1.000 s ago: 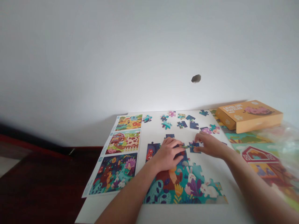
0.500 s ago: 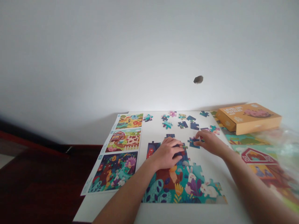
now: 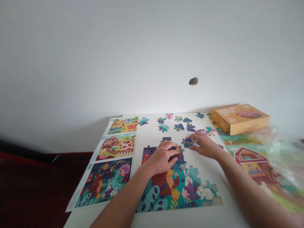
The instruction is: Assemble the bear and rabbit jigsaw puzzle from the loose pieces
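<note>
A partly joined jigsaw puzzle (image 3: 175,193) with rabbits, plants and a fox-like animal lies on the white table. My left hand (image 3: 163,158) rests over its upper part, fingers stretched out and slightly spread, covering some of the picture. By its fingertips a small greenish piece edge (image 3: 181,149) shows. My right hand (image 3: 204,145) is at the right, thumb and fingers apart around the near side of a dark blue puzzle piece (image 3: 187,142), which lies on the table. Whether the fingertips touch that piece is hard to tell. A dark piece (image 3: 167,139) sits just above my left hand.
Several loose pieces (image 3: 179,127) are scattered toward the wall. On the left lies a reference sheet (image 3: 104,180) with three pictures. An orange puzzle box (image 3: 242,117), a farm picture (image 3: 251,164) and clear plastic wrap (image 3: 285,158) are on the right.
The view has shifted, so everything appears further left. My right thumb and fingers have spread apart at the dark blue piece. My left hand stays on the puzzle.
</note>
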A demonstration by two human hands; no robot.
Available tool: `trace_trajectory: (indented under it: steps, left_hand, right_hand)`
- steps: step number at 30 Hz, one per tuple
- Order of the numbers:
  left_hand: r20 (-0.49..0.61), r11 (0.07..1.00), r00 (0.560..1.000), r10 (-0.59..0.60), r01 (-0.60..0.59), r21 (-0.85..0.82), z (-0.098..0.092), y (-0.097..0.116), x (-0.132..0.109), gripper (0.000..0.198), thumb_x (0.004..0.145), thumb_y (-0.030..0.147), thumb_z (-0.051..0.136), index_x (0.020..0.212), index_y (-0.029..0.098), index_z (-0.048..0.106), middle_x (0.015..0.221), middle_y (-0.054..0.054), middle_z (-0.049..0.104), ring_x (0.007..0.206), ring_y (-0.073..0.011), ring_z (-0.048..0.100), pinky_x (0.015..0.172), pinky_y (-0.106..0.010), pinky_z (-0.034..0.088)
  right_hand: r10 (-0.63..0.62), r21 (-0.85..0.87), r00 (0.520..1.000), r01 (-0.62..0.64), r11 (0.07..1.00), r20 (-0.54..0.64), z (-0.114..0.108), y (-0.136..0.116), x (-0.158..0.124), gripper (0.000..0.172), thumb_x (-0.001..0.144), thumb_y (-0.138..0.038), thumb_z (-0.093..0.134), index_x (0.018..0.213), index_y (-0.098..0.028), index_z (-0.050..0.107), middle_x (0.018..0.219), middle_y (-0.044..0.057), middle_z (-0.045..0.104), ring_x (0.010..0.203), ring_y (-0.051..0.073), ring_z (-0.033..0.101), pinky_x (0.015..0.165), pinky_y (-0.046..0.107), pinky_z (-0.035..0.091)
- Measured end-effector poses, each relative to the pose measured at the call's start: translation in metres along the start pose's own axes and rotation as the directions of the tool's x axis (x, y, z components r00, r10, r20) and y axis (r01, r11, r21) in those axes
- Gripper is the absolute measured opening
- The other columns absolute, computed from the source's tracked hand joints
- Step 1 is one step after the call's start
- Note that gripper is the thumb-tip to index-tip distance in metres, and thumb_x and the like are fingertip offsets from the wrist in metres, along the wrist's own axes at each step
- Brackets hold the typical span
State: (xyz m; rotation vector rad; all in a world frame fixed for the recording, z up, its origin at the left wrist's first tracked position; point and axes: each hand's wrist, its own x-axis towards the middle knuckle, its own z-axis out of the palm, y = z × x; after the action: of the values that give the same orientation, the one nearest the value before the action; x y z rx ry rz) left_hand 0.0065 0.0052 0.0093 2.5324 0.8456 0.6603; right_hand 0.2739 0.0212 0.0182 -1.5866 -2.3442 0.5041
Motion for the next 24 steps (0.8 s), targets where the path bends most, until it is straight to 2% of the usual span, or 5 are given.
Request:
trace_trajectory:
  steps: [9, 13, 17, 24]
  left_hand:
    - [0.001, 1.000, 1.000, -0.003, 0.003, -0.004, -0.001, 0.001, 0.000, 0.024, 0.090, 0.018, 0.060, 0.110, 0.023, 0.071, 0.121, -0.007, 0.062, 0.118, -0.0241, 0.055, 0.108, -0.044, 0.044]
    - [-0.041, 1.000, 0.999, -0.031, 0.031, 0.003, 0.000, 0.001, -0.001, 0.025, 0.088, 0.017, 0.060, 0.109, 0.024, 0.072, 0.131, -0.009, 0.055, 0.126, -0.0257, 0.049, 0.110, -0.045, 0.043]
    - [-0.086, 0.994, 0.992, -0.095, 0.100, 0.054, 0.001, 0.000, -0.002, 0.027, 0.087, 0.017, 0.060, 0.109, 0.025, 0.073, 0.138, -0.010, 0.049, 0.132, -0.0285, 0.043, 0.112, -0.049, 0.040]
    - [-0.065, 0.978, 0.985, -0.159, 0.166, 0.124, 0.002, -0.003, -0.002, 0.032, 0.089, 0.022, 0.059, 0.119, 0.027, 0.069, 0.133, -0.011, 0.051, 0.128, -0.0301, 0.045, 0.111, -0.052, 0.039]
  right_hand:
    - [-0.023, 0.013, 0.999, 0.023, 1.000, -0.042, 0.011, -0.007, 0.003, 0.036, 0.088, -0.029, 0.064, 0.122, -0.019, 0.061, 0.108, 0.011, 0.060, 0.095, 0.023, 0.063, 0.089, 0.037, 0.047]
    - [-0.027, 0.005, 0.999, 0.027, 1.000, -0.042, 0.012, -0.007, 0.002, 0.037, 0.088, -0.029, 0.065, 0.124, -0.022, 0.060, 0.108, 0.010, 0.059, 0.095, 0.023, 0.063, 0.088, 0.036, 0.047]
    - [0.036, -0.050, 0.998, -0.039, 0.998, -0.057, 0.011, -0.008, 0.002, 0.037, 0.090, -0.034, 0.063, 0.124, -0.021, 0.060, 0.109, 0.011, 0.058, 0.095, 0.025, 0.063, 0.087, 0.038, 0.046]
    - [0.139, -0.118, 0.983, -0.154, 0.981, -0.122, 0.013, -0.012, 0.005, 0.039, 0.092, -0.035, 0.060, 0.128, -0.022, 0.062, 0.110, 0.011, 0.059, 0.097, 0.026, 0.063, 0.085, 0.035, 0.045]
